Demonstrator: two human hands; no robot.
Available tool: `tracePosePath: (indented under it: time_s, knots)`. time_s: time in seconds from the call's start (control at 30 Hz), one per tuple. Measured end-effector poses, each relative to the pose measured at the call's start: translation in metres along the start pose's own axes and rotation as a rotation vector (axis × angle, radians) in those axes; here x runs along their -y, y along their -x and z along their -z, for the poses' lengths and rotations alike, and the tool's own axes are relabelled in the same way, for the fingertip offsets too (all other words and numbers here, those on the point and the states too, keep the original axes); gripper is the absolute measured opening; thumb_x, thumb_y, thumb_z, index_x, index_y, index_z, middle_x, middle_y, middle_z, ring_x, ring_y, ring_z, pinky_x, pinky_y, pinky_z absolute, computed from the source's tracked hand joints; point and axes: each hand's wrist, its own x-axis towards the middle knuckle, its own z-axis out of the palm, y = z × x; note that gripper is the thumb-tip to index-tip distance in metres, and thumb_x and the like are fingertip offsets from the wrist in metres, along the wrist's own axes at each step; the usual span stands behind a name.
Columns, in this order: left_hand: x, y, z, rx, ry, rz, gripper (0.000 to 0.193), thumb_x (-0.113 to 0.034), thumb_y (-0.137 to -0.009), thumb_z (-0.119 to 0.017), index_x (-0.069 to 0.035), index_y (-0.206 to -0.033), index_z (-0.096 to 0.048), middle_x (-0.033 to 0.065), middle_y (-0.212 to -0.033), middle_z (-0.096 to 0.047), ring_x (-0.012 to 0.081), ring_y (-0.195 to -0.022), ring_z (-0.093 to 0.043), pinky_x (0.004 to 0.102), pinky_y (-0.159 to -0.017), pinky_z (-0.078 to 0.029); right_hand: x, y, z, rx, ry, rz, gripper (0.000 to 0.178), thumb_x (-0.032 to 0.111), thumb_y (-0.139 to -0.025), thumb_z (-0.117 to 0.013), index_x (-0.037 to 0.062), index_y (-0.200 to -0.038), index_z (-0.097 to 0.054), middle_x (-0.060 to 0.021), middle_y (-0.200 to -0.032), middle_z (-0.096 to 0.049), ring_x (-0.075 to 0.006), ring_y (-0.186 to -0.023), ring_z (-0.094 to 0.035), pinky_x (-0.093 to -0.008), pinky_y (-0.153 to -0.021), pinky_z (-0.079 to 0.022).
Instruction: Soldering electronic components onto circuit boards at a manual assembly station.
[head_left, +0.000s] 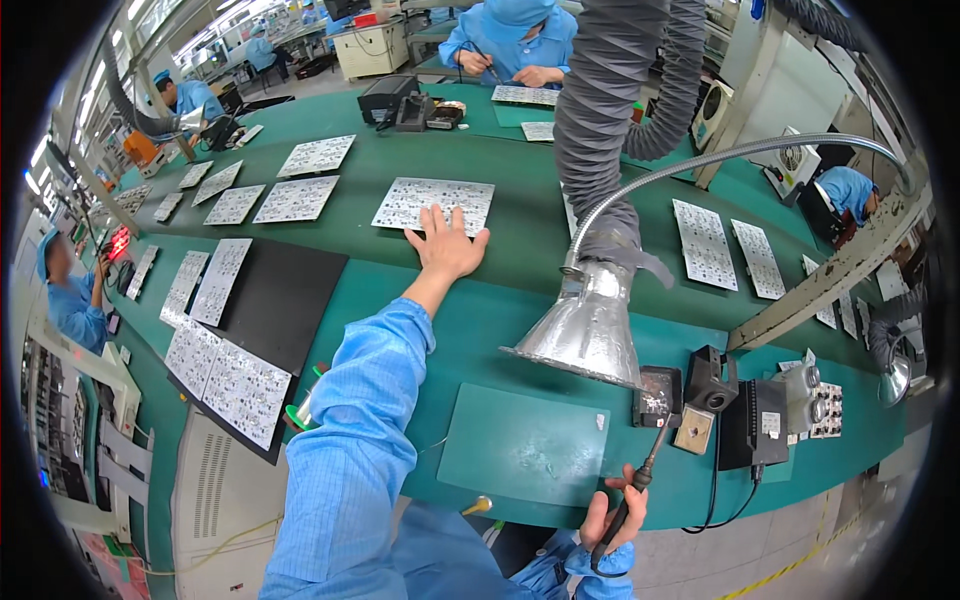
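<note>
My left hand [450,250] reaches forward with its fingers spread, resting on the near edge of a white circuit board panel [432,196]. That panel lies on the dark green strip across the middle of the bench. At the bench's front edge, my right hand [612,518] is closed round the handle of a soldering iron [648,466]. The iron points up and away, its tip end at a small dark tip-cleaning box [657,393]. Left of the iron lies a green work mat [525,443]. Beside my left forearm stands a spool of solder wire [308,402], partly hidden by the sleeve.
A silver fume hood [583,325] on a grey hose hangs over the bench. Right of it are an iron holder [712,380] and a black soldering station [753,425]. Circuit panels [245,388] lie on a black mat at left. A co-worker [515,45] sits opposite.
</note>
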Motion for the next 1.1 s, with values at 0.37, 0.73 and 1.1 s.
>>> tracePosePath:
  time_s: [0.37, 0.73, 1.1]
  knots:
    - [-0.109, -0.018, -0.141, -0.035, 1.198, -0.579, 0.041, -0.020, -0.057, -0.086, -0.002, -0.087, -0.064, 0.0236, -0.092, -0.062, 0.0489, -0.090, -0.057, 0.0509, -0.077, -0.047, 0.004, -0.004, -0.002, -0.005, 0.061, 0.007, 0.049, 0.002, -0.085, -0.060, 0.0051, -0.130, -0.041, -0.0284, -0.124, -0.056, -0.0262, -0.079, -0.060, -0.0395, -0.075, -0.051]
    - [-0.112, 0.000, -0.046, 0.203, 1.547, -0.024, 0.016, -0.007, -0.081, -0.060, 0.005, -0.073, -0.065, 0.0102, -0.069, -0.066, 0.0148, -0.059, -0.058, 0.0304, -0.052, -0.044, 0.000, -0.002, 0.001, -0.042, 0.039, -0.017, 0.049, 0.000, -0.080, -0.061, 0.0050, -0.126, -0.045, -0.0290, -0.120, -0.058, -0.0266, -0.078, -0.061, -0.0380, -0.073, -0.052]
    - [0.010, 0.016, 0.117, 0.068, 1.291, 0.052, 0.013, -0.007, -0.085, -0.056, 0.003, -0.087, -0.062, 0.0134, -0.087, -0.067, 0.0224, -0.071, -0.067, 0.0303, -0.059, -0.058, -0.001, -0.001, -0.003, -0.042, -0.019, 0.014, 0.050, -0.003, -0.081, -0.061, 0.0033, -0.128, -0.044, -0.0308, -0.122, -0.056, -0.0247, -0.079, -0.060, -0.0372, -0.075, -0.051]
